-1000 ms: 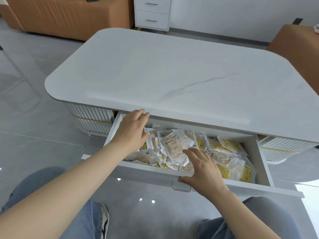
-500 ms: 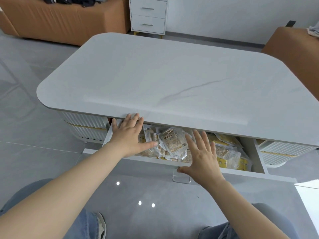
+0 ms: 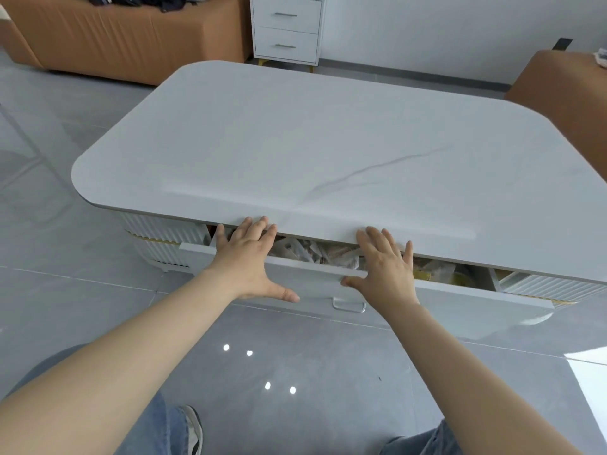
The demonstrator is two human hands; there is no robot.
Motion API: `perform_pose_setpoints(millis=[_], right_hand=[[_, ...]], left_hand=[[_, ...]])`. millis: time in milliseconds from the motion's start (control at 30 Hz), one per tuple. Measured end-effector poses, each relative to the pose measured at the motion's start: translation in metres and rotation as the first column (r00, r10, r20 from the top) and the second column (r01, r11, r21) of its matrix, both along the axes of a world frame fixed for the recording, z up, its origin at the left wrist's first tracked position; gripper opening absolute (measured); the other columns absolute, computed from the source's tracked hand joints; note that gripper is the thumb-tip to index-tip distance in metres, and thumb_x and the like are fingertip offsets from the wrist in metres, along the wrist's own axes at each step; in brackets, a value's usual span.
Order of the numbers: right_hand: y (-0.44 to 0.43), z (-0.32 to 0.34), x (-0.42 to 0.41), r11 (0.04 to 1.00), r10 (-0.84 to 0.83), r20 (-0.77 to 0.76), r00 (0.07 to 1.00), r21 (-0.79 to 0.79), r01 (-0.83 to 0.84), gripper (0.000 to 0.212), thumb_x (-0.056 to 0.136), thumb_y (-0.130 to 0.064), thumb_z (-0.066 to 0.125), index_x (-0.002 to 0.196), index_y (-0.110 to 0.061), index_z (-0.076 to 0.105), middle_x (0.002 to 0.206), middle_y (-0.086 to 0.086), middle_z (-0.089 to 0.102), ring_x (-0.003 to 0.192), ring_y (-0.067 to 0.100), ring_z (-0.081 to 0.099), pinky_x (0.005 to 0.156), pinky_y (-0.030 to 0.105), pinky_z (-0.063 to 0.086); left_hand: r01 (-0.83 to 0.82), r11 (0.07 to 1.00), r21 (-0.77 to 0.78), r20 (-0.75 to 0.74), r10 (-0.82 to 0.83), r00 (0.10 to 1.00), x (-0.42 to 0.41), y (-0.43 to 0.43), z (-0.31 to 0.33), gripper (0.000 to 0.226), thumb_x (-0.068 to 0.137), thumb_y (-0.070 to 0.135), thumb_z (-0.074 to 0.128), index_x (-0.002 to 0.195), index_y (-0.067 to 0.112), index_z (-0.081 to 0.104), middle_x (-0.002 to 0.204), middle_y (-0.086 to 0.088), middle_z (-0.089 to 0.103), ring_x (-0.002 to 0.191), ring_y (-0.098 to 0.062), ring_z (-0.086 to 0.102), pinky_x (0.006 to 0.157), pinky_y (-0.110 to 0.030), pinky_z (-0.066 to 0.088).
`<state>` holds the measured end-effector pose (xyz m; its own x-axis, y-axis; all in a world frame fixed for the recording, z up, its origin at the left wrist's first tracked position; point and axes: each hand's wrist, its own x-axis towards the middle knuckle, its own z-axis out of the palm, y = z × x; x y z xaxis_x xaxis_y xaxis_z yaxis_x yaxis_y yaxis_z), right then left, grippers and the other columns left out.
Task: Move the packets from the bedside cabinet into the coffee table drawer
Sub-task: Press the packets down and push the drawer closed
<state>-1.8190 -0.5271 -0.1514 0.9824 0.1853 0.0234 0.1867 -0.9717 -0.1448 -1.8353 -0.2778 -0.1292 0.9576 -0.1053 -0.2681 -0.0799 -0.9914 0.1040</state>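
Coffee table (image 3: 328,152): flat hands (image 3: 249,257) on packet-filled drawer (image 3: 315,284).

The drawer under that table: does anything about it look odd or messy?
Somewhat. The drawer is heaped with loose packets in a jumble, piled near its rim. Both hands, left and right, lie flat over it. Nothing looks spilled or damaged.

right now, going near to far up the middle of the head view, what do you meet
floor → drawer handle → packets → tabletop → bedside cabinet
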Motion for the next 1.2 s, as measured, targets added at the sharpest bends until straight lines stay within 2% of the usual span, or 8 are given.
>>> perform_pose_setpoints(millis=[133, 300, 500, 700, 867, 1000, 1100, 1200], right_hand=[[0.002, -0.011, 0.010, 0.999, -0.024, 0.155, 0.988, 0.051, 0.017, 0.069, 0.076, -0.045, 0.075, 0.134, -0.023, 0.046, 0.140, 0.000, 0.043, 0.137, 0.025, 0.033, 0.116, 0.055, 0.013], [0.001, -0.024, 0.017, 0.993, -0.052, 0.278, 0.959, 0.115, 0.021, 0.062, 0.068, -0.039, 0.083, 0.122, -0.020, 0.059, 0.126, 0.004, 0.055, 0.119, 0.031, 0.050, 0.111, 0.054, 0.026], [0.007, -0.028, 0.025, 0.983, -0.113, 0.378, 0.919, 0.177, 0.048, 0.047, 0.060, -0.032, 0.088, 0.097, -0.017, 0.064, 0.101, 0.004, 0.059, 0.091, 0.030, 0.054, 0.095, 0.049, 0.044], [0.017, -0.030, 0.034, 0.966, -0.212, 0.396, 0.894, 0.222, 0.131, 0.043, 0.056, -0.021, 0.090, 0.085, -0.013, 0.059, 0.088, 0.007, 0.053, 0.079, 0.032, 0.051, 0.081, 0.043, 0.045], [0.016, -0.034, 0.035, 0.969, -0.211, 0.419, 0.883, 0.209, 0.133, 0.042, 0.056, -0.019, 0.089, 0.084, -0.013, 0.058, 0.088, 0.007, 0.052, 0.078, 0.032, 0.050, 0.079, 0.042, 0.044], [0.019, -0.033, 0.034, 0.966, -0.218, 0.409, 0.886, 0.220, 0.136, 0.041, 0.060, -0.018, 0.087, 0.088, -0.013, 0.058, 0.092, 0.007, 0.051, 0.082, 0.032, 0.050, 0.082, 0.043, 0.045], [0.015, -0.030, 0.026, 0.980, -0.155, 0.385, 0.910, 0.179, 0.092, 0.049, 0.060, -0.025, 0.088, 0.097, -0.014, 0.058, 0.099, 0.007, 0.052, 0.089, 0.031, 0.050, 0.094, 0.046, 0.043], [0.005, -0.020, 0.015, 0.994, -0.037, 0.248, 0.968, 0.105, 0.011, 0.059, 0.069, -0.036, 0.082, 0.119, -0.017, 0.055, 0.122, 0.005, 0.050, 0.113, 0.029, 0.049, 0.112, 0.044, 0.026]], left_hand=[[-0.001, 1.000, -0.011, 0.014, 0.001, 1.000, 0.001, 0.001, -0.001, 0.145, 0.035, 0.098, 0.046, 0.151, 0.026, -0.002, 0.159, 0.004, -0.009, 0.147, -0.021, -0.012, 0.113, -0.061, -0.006], [-0.001, 1.000, -0.025, 0.030, 0.002, 1.000, 0.001, 0.002, -0.004, 0.144, 0.035, 0.098, 0.047, 0.151, 0.026, 0.000, 0.159, 0.005, -0.008, 0.147, -0.021, -0.011, 0.113, -0.062, -0.006], [0.000, 1.000, -0.020, 0.035, 0.001, 0.999, 0.001, 0.001, -0.004, 0.142, 0.038, 0.096, 0.049, 0.151, 0.025, 0.000, 0.159, 0.004, -0.007, 0.146, -0.022, -0.012, 0.113, -0.062, -0.005], [0.013, 1.000, 0.002, 0.040, -0.013, 0.999, 0.002, 0.002, -0.005, 0.134, 0.048, 0.092, 0.051, 0.151, 0.024, -0.001, 0.159, 0.003, -0.007, 0.147, -0.024, -0.010, 0.114, -0.061, -0.003], [0.029, 0.999, 0.035, 0.097, -0.032, 0.995, 0.002, 0.002, -0.008, 0.119, 0.061, 0.075, 0.062, 0.151, 0.023, 0.003, 0.159, 0.002, -0.003, 0.147, -0.025, -0.005, 0.115, -0.060, 0.000], [0.028, 0.999, 0.034, 0.105, -0.031, 0.994, 0.003, 0.002, -0.007, 0.117, 0.062, 0.072, 0.063, 0.150, 0.023, 0.005, 0.159, 0.001, -0.002, 0.147, -0.025, -0.004, 0.115, -0.060, 0.003], [0.016, 0.998, 0.059, 0.099, -0.022, 0.995, 0.003, -0.001, -0.005, 0.117, 0.061, 0.072, 0.063, 0.150, 0.022, 0.006, 0.159, 0.001, -0.002, 0.147, -0.026, -0.003, 0.115, -0.060, 0.004], [0.010, 0.997, 0.080, 0.080, -0.016, 0.997, 0.005, -0.004, 0.001, 0.116, 0.061, 0.072, 0.064, 0.149, 0.021, 0.009, 0.159, -0.002, 0.000, 0.147, -0.027, 0.000, 0.114, -0.060, 0.005]])
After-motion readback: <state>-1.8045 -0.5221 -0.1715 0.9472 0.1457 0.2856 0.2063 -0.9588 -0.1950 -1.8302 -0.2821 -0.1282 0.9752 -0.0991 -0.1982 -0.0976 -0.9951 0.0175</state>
